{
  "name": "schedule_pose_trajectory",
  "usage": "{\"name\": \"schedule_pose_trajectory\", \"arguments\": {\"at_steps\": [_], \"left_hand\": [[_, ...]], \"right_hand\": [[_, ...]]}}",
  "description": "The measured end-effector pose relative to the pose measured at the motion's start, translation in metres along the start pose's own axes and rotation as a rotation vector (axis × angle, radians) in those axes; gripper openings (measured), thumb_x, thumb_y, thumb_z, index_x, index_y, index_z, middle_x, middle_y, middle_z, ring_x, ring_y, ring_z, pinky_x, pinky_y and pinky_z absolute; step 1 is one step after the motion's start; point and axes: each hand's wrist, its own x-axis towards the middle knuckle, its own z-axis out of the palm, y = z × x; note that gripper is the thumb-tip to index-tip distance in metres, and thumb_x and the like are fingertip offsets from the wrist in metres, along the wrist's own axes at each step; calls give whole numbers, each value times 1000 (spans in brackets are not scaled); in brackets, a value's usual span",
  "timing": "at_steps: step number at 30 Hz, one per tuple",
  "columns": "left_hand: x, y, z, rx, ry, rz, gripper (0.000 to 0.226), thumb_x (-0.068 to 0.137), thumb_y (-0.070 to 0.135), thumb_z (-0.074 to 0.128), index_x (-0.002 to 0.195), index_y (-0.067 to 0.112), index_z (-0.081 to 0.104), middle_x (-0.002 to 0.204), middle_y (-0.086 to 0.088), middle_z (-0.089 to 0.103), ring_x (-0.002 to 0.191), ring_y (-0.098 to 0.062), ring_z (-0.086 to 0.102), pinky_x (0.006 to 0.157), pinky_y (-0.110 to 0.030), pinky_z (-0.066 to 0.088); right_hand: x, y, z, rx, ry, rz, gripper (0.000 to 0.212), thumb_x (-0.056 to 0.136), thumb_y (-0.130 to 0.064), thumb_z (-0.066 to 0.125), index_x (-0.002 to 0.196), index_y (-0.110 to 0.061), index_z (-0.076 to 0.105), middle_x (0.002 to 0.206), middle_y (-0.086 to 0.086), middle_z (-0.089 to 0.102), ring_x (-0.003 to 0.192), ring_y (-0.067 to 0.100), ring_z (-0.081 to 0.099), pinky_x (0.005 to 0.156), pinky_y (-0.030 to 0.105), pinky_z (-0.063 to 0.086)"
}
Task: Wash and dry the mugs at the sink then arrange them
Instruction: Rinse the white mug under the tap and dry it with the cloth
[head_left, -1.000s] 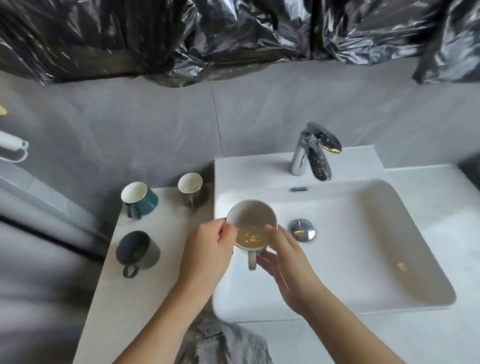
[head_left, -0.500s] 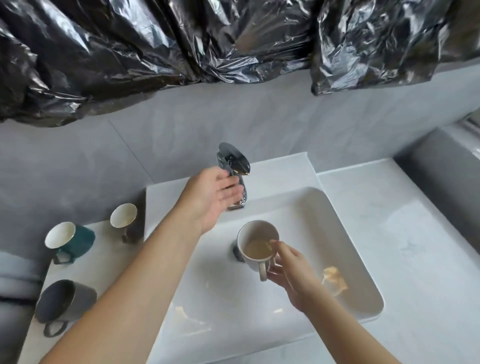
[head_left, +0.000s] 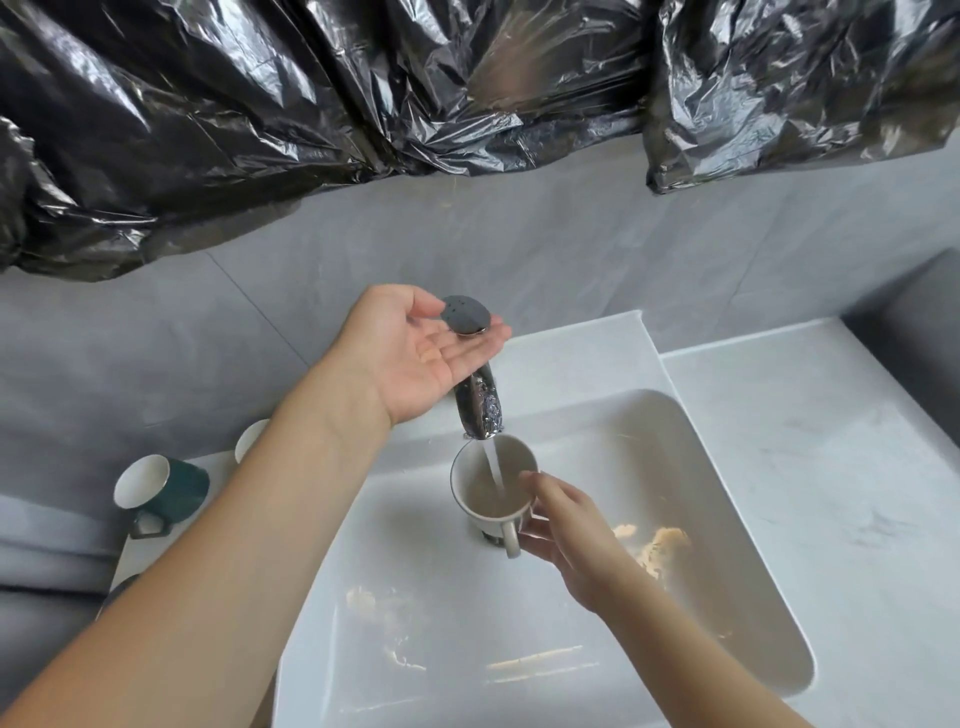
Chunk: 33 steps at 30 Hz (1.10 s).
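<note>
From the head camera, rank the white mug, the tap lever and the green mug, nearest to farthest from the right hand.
1. White mug: gripped by the right hand, under the running water.
2. Tap lever: behind the sink, resting on the left hand.
3. Green mug: far left on the counter.

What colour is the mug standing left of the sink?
Dark green mug outside, white inside; head view.
</note>
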Motion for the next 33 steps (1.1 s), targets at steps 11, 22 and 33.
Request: {"name": "schedule_pose_trajectory", "arguments": {"at_steps": [11,22,33], "left_hand": [[-14,-59,-110,1301,128,428,27,85,14,61,89,39,69,99,13,71,90,-12,69,82,-28,53],[10,-109,-136,1365,-71,294,71,66,45,85,124,42,44,128,24,54,119,7,52,102,-24,44],[33,-124,-126,978,-240,61,53,71,18,83,119,9,65,105,-6,74,100,-17,69,85,-36,57]], "right_hand": [[5,-8,-10,-25,-37,-12,38,95,-32,57,110,3,64,93,15,59,80,27,61,76,36,54],[6,-14,-12,-71,-136,12,36,101,-32,50,111,-3,69,94,16,69,78,25,67,71,33,55],[6,-34,-25,-433,26,215,65,89,-65,52,111,-7,69,98,20,75,74,34,72,73,47,63]]}}
